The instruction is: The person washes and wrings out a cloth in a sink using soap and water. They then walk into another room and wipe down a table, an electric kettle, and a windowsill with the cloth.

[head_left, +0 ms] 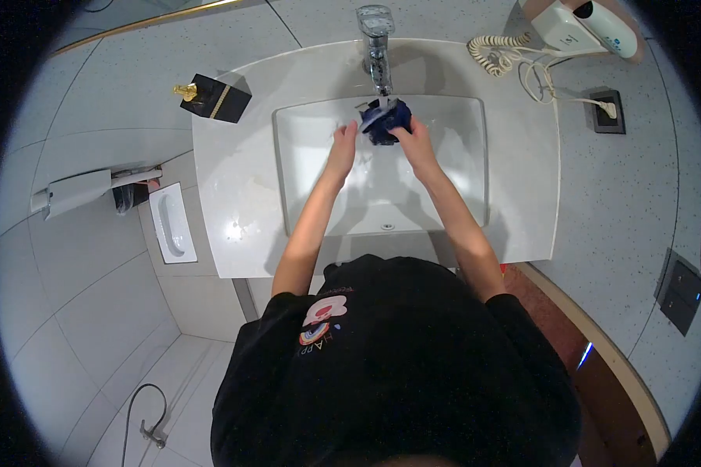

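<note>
A dark blue, crumpled cloth-like item (387,123) hangs over the white sink basin (382,210), just below the chrome faucet (376,50). Water seems to run from the spout onto it. My right hand (416,145) grips the item's right side, thumb on top. My left hand (343,148) is beside its left edge, fingers pointing up toward the faucet; whether it touches the item is unclear.
A black box-shaped dispenser with a gold pump (220,99) stands at the counter's back left. A hair dryer (572,27) with a coiled cord hangs at the upper right, near a wall socket (607,111). A white soap dish (173,223) is at left.
</note>
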`<state>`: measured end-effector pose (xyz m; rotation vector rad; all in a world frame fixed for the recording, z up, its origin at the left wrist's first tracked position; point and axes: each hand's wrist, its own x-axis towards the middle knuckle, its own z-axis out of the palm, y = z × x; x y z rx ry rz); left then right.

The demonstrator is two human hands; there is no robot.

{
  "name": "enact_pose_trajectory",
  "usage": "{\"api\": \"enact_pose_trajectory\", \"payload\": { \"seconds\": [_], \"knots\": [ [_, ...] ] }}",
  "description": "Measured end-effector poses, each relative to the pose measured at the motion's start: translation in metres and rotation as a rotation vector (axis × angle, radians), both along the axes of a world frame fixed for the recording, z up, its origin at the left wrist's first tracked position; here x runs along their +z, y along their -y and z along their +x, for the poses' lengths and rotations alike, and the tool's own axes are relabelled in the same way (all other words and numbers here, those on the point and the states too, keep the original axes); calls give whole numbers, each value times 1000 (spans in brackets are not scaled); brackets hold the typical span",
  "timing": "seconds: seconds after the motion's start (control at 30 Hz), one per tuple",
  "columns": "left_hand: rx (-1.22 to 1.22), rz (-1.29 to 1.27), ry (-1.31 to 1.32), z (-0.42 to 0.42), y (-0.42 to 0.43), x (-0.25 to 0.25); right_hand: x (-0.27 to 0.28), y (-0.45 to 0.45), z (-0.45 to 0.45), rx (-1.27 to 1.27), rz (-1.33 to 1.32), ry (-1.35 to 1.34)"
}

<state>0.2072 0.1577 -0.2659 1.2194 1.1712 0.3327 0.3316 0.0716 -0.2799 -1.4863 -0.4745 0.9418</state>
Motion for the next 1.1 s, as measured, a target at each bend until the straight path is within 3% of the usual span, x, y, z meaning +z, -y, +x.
{"api": "enact_pose_trajectory", "payload": {
  "seconds": [0.03,0.1,0.17,0.23,0.27,0.4,0.47,0.57,0.6,0.67,0.7,0.73,0.8,0.97,1.0,1.1],
  "knots": [
    [81,-347,-11,0,2,0,8,0,-3,14,-11,-39],
    [85,-615,594,-3,2,-25,33,-2,-14,52,45,-105],
    [168,-526,584,2,3,-34,27,-6,-14,27,-112,69],
    [210,-629,734,7,6,-34,23,-11,-8,-66,-280,291],
    [233,-678,809,10,8,-30,13,-12,-4,-124,-220,533],
    [263,-791,735,20,22,-24,6,-20,-12,-187,-50,-64],
    [336,-833,613,29,29,-15,2,-21,-14,-54,-2,76],
    [337,-920,757,27,26,-11,22,-16,-20,88,37,410],
    [369,-952,810,28,21,-39,28,-14,-25,132,69,573],
    [238,-851,1005,31,21,-54,40,-18,-32,124,183,880],
    [173,-799,1097,32,24,-61,40,-18,-34,100,159,832],
    [431,-691,893,37,26,-66,39,-19,-33,76,136,784],
    [357,-483,726,36,29,-73,36,-23,-34,-9,69,712],
    [17,317,89,32,22,-28,26,-26,-31,-289,3,255],
    [-19,371,-19,32,22,-12,19,-27,-29,-356,23,167],
    [-142,559,-134,31,21,14,18,-27,-26,-542,80,-421]
  ]
}}
